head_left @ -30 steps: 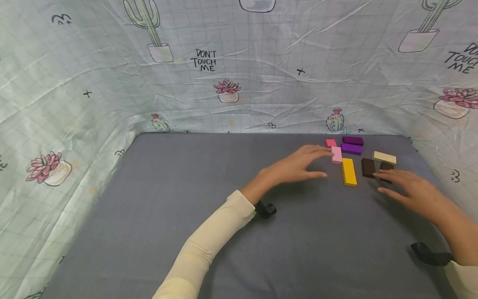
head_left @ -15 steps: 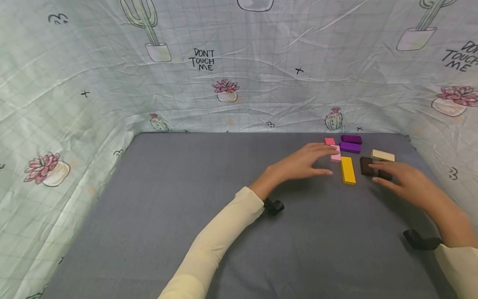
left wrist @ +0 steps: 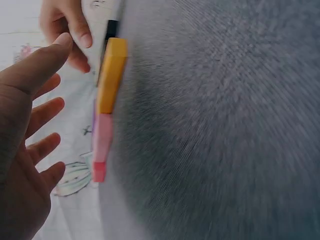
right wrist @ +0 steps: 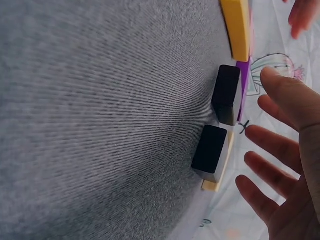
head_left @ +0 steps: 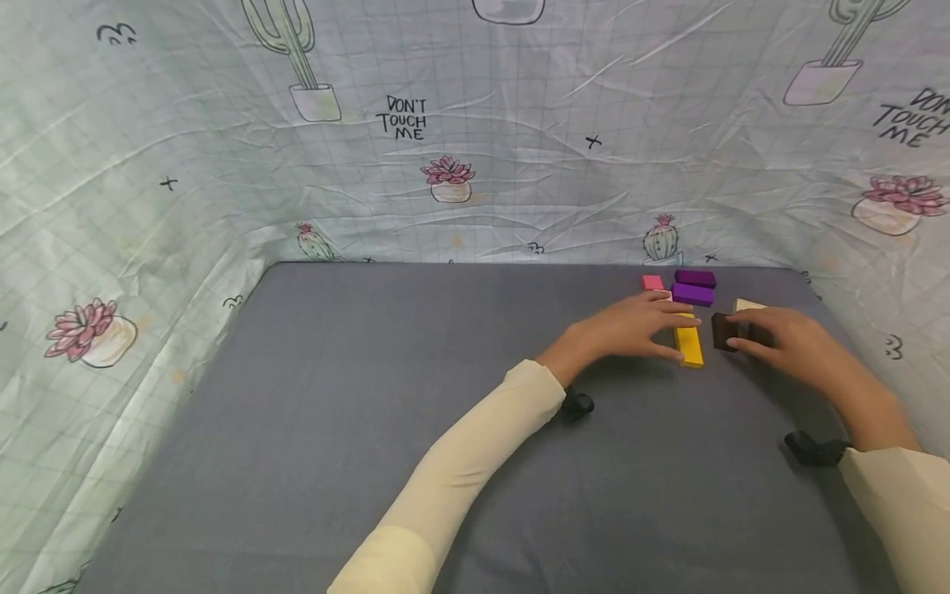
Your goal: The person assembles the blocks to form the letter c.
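Note:
My left hand (head_left: 631, 328), fingers spread, hovers at the yellow block (head_left: 690, 348). In the head view it hides much of the pink block, which the left wrist view shows end to end with the yellow one (left wrist: 103, 135). My right hand (head_left: 801, 346) is held above two dark brown blocks, its fingers apart from them in the right wrist view. One dark brown block (head_left: 722, 332) shows by its fingertips; the other dark block (right wrist: 210, 149) is covered in the head view. Neither hand holds anything. Behind the right fingers lies a pale wooden block (head_left: 750, 305).
A purple block (head_left: 693, 295) and a darker purple block (head_left: 695, 279) lie side by side at the back, with a coral-red block (head_left: 651, 282) to their left. Grey cloth (head_left: 416, 396) covers the table. Printed fabric (head_left: 519, 165) hangs behind and along both sides.
My left hand has moved right, from the pink block to the yellow one. My right hand has shifted left and slightly farther back over the dark blocks. The blocks appear unmoved.

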The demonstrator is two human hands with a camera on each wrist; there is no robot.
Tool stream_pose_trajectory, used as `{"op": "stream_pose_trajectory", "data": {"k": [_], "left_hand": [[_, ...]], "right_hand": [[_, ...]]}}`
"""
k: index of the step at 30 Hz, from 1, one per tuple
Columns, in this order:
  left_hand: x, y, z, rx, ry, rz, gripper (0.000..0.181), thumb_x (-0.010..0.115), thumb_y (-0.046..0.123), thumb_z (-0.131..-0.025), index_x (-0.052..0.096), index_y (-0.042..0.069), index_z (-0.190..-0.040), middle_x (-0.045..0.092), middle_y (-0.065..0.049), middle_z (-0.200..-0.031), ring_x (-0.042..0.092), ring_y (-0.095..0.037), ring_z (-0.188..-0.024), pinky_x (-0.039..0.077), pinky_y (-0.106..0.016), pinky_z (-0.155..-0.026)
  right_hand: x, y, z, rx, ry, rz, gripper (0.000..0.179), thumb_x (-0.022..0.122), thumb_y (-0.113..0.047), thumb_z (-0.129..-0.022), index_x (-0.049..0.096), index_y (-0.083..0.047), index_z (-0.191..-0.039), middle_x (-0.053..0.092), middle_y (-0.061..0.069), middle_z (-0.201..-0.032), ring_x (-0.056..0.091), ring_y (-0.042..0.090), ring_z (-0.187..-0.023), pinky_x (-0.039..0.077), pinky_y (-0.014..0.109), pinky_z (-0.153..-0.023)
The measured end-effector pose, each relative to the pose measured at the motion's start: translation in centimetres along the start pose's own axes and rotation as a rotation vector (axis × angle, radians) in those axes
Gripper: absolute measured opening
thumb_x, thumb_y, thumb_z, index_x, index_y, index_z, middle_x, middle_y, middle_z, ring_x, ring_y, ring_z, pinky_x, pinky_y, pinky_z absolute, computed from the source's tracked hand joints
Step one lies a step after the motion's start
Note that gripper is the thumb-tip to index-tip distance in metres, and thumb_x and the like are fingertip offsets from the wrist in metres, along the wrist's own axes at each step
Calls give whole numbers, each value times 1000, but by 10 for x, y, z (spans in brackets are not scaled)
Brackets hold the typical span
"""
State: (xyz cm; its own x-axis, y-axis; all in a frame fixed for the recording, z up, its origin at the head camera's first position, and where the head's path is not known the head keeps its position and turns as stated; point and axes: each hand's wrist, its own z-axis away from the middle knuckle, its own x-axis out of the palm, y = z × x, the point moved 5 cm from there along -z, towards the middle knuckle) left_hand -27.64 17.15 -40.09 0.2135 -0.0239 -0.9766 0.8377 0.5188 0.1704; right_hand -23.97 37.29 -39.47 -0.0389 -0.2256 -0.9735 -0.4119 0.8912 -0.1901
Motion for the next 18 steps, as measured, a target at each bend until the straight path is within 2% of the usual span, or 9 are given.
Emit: {"op": "stream_pose_trajectory", "data": {"k": [4,6,13,18], "left_hand": [[8,1,-13,-19,-38,-95,72,49,71,-95,34,39,-159,22,13,-167,9,-17,-157,3,-30,-124],[11,1,-17,-31,-47,-107,75,50,73,-94,36,38,-158,21,10,-168,8,-18,-157,3,-32,-125],[16,2,-23,-75,-92,-59,80,57,76,-87,42,36,-156,18,10,-169,3,-14,-157,-1,-38,-125],[18,5,-27,-78,-65,-78,79,56,79,-85,49,36,-151,26,13,-166,5,-14,-157,1,-39,-125]], "right_hand": [[6,5,-9,25,-38,4,43,81,-21,-88,69,7,-118,66,33,-119,62,51,-107,43,68,-91],[8,8,-12,40,-55,8,43,81,-24,-89,69,7,-116,64,35,-120,61,52,-107,43,68,-91],[10,10,-17,66,-54,-21,43,83,-29,-86,70,5,-108,70,27,-108,62,47,-100,44,65,-88],[13,8,-16,77,-55,-33,46,84,-36,-85,72,2,-109,71,19,-104,63,42,-96,45,64,-86]]}}
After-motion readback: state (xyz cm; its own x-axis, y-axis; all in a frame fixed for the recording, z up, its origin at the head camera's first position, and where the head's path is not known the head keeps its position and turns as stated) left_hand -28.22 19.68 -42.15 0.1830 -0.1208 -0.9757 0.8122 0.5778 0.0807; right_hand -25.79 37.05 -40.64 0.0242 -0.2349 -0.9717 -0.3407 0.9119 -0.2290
